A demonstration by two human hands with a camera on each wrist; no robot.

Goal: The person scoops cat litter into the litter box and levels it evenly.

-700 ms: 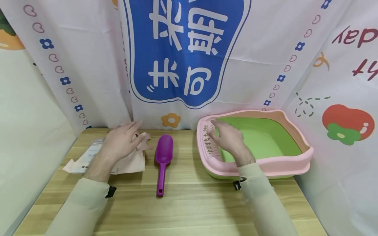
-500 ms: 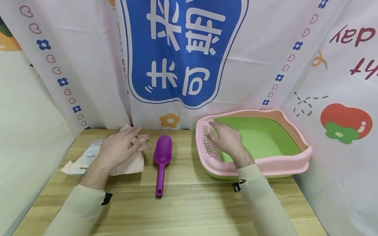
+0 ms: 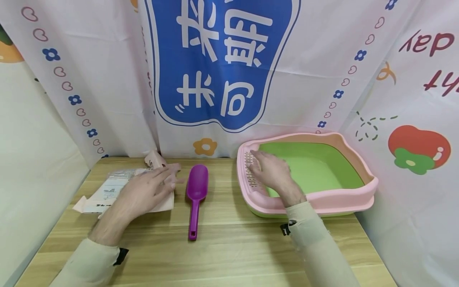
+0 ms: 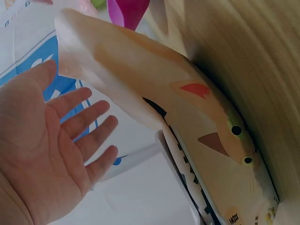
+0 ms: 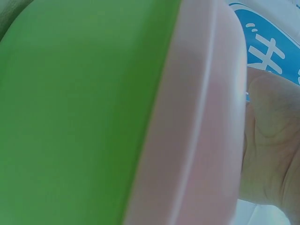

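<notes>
Head view: the left hand (image 3: 143, 193), fingers spread, is over the bag (image 3: 112, 187), near the scoop (image 3: 196, 195). The right hand (image 3: 271, 171), fingers loosely extended, is above the tray (image 3: 340, 201).

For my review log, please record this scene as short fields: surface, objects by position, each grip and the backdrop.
Surface: wood-grain table
Left side: pale bag with a cat print
Middle: purple scoop, handle pointing toward the head camera
Right side: green tray with a pink rim
Left grip: open, fingers spread, over the bag
Right grip: open, over the tray's slotted end; contact unclear
Backdrop: printed cloth with a blue sign
</notes>
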